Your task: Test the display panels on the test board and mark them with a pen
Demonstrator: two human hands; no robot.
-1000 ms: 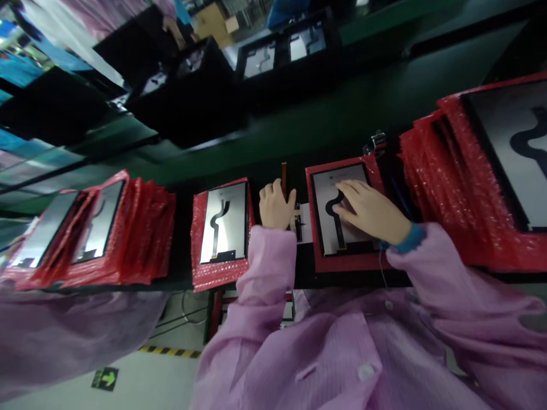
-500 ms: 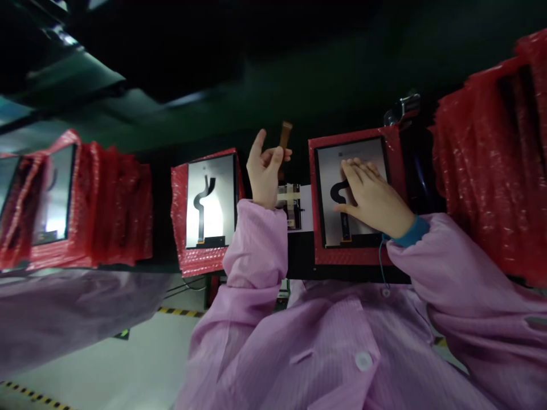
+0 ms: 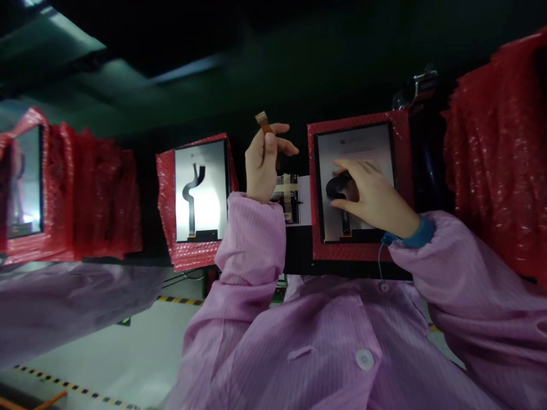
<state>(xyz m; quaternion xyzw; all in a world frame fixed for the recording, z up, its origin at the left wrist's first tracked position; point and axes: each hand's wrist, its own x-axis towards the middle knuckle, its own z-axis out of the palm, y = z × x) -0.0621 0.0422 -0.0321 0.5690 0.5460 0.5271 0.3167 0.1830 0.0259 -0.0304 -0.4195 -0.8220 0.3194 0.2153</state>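
Observation:
My left hand (image 3: pixel 264 159) is raised above the dark bench, thumb and index finger pinching a small amber flex cable (image 3: pixel 262 121). The cable's connector end points up. To the right, my right hand (image 3: pixel 370 193) is over a display panel (image 3: pixel 333 228) lying on red bubble wrap. Its thumb and fingers are apart, with the panel's curved black ribbon cable (image 3: pixel 336 186) in the gap between them. Part of that cable is hidden under the fingers. Between both hands lies a small dark part with pale tape (image 3: pixel 290 196).
A second display panel (image 3: pixel 213 193) with a black ribbon cable rests on red bubble wrap at left. Red bubble-wrap sleeves (image 3: pixel 105 199) stand in a row at far left, with more sleeves (image 3: pixel 498 148) at far right. Another person's sleeve (image 3: pixel 77 307) is at lower left.
My right hand has gone from lying flat on the panel to arched, thumb and fingers spread beside the black ribbon cable. My left hand has turned, tilting the amber flex cable leftward.

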